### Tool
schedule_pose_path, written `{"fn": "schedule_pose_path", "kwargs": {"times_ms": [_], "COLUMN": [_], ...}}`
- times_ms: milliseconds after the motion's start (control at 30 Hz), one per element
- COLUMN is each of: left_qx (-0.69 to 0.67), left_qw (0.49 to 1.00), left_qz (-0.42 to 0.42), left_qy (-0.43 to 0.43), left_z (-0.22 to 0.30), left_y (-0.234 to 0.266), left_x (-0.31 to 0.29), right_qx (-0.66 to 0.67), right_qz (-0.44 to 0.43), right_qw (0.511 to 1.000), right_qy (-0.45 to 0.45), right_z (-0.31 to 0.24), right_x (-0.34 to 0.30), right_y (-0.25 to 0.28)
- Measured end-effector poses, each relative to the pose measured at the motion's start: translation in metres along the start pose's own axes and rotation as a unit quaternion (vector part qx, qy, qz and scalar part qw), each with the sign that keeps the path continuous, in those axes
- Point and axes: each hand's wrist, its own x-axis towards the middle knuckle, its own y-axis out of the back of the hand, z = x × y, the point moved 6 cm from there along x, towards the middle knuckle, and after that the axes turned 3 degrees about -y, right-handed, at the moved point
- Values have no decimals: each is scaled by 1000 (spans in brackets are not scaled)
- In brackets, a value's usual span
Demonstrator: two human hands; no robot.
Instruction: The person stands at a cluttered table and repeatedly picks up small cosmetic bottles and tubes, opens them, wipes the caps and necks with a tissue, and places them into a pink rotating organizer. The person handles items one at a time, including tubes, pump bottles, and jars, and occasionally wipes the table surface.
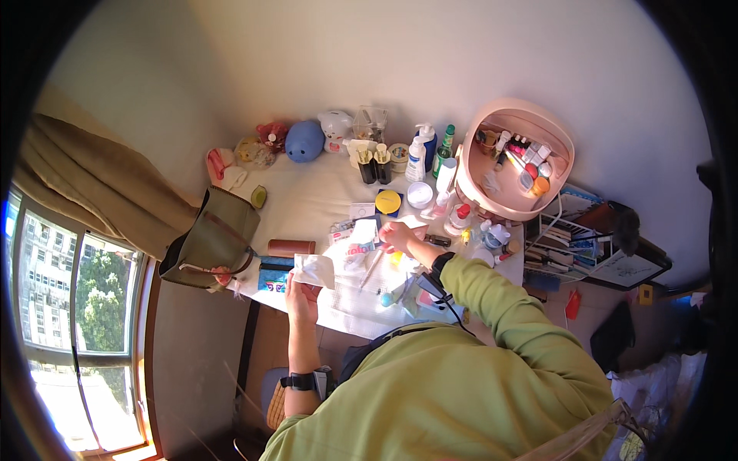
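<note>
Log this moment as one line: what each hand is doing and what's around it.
left hand: holds white tissue | right hand: on white packet | nearby: olive bag, brown tube, pink organizer

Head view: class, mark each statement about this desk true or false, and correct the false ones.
1. The left hand holds a white tissue. True.
2. The green bag lies at the desk's right edge. False: it sits at the left edge.
3. The pink case stands open. True.
4. The right hand rests in the pink case. False: it is over the desk, apart from the case.
</note>
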Motion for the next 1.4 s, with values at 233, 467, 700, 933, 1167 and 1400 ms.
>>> {"fn": "schedule_pose_path", "kwargs": {"times_ms": [233, 467, 700, 933, 1167, 1400], "left_qx": [40, 135, 166, 127, 162, 28], "left_qw": [993, 971, 948, 937, 912, 907], "left_qz": [-89, -196, -268, -321, -367, -357], "left_qy": [68, 21, -39, 52, 86, 220], "left_z": [-21, -29, -36, -44, -63, -78], "left_y": [-54, -149, -203, -235, -241, -250], "left_x": [-5, -31, -60, -95, -95, -102], "right_qx": [8, -134, -93, -112, -60, 104], "right_qz": [-34, 9, 101, 197, 183, 127], "right_qw": [988, 881, 873, 846, 888, 931], "right_qy": [153, 453, 469, 482, 419, 325], "right_z": [-42, -129, -128, -117, -93, -62], "right_x": [-81, -222, -265, -299, -309, -303], "right_y": [0, -5, 20, 43, 66, 102]}}
